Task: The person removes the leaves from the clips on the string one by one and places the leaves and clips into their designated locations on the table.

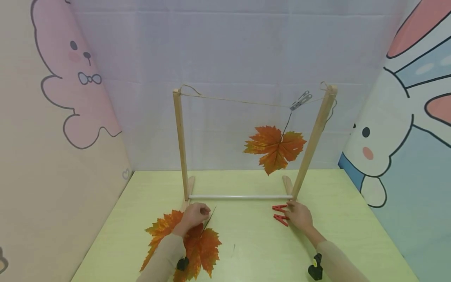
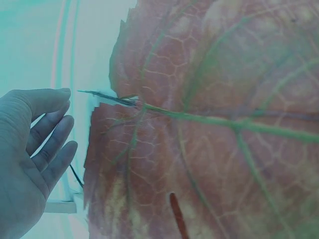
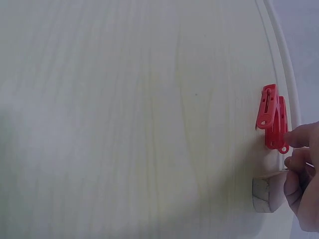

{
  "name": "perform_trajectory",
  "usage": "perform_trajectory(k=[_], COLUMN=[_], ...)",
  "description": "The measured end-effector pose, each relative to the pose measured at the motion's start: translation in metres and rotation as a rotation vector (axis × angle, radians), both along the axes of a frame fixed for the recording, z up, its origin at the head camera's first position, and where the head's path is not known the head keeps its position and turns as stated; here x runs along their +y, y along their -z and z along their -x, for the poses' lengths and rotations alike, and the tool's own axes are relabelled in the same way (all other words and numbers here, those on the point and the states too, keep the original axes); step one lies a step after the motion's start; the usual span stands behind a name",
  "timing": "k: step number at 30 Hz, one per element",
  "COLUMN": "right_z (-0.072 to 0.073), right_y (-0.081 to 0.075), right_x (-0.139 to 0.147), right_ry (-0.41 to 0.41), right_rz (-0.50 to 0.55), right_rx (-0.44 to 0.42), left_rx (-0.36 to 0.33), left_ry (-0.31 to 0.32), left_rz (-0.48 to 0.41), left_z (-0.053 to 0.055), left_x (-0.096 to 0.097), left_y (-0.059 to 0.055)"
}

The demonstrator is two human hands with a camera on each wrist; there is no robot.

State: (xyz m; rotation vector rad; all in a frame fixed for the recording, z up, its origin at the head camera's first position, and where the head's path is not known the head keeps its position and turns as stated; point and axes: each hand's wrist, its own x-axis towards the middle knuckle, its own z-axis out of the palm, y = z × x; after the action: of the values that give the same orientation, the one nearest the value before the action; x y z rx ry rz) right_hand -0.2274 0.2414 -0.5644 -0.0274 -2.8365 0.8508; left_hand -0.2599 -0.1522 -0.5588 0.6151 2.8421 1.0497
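Note:
Loosely bent fingers on my left hand [image 1: 197, 214] hold nothing, above orange maple leaves [image 1: 208, 250] at the front left. In the left wrist view a gap parts the left hand [image 2: 42, 144] from the leaf stem [image 2: 112, 97]. At the rack's right foot, my right hand [image 1: 299, 216] is beside two red clothespins [image 1: 280, 220]. The right wrist view has the right thumb [image 3: 301, 135] at the edge of one red clothespin [image 3: 282, 117]; whether it touches is unclear. The bent fingers below are apart from it. Another maple leaf [image 1: 276, 149] hangs from a grey clothespin [image 1: 300, 102].
A wooden rack [image 1: 180, 145] with a white crossbar [image 1: 239, 197] stands on the pale table [image 1: 253, 231]. A thin string [image 1: 236, 101] runs between the tops of its posts. Behind is a white cloth [image 1: 218, 51]; cartoon-printed panels [image 1: 398, 164] flank the table.

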Motion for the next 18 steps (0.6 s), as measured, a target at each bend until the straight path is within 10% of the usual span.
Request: perform_trajectory(k=[18], right_z=[-0.003], right_y=[-0.039], right_x=[0.006], right_ry=[-0.050], right_rz=[0.052], right_rx=[0.046], left_rx=[0.121], left_ry=[0.094], left_rz=[-0.055], left_z=[0.009], left_x=[0.006], left_y=[-0.035])
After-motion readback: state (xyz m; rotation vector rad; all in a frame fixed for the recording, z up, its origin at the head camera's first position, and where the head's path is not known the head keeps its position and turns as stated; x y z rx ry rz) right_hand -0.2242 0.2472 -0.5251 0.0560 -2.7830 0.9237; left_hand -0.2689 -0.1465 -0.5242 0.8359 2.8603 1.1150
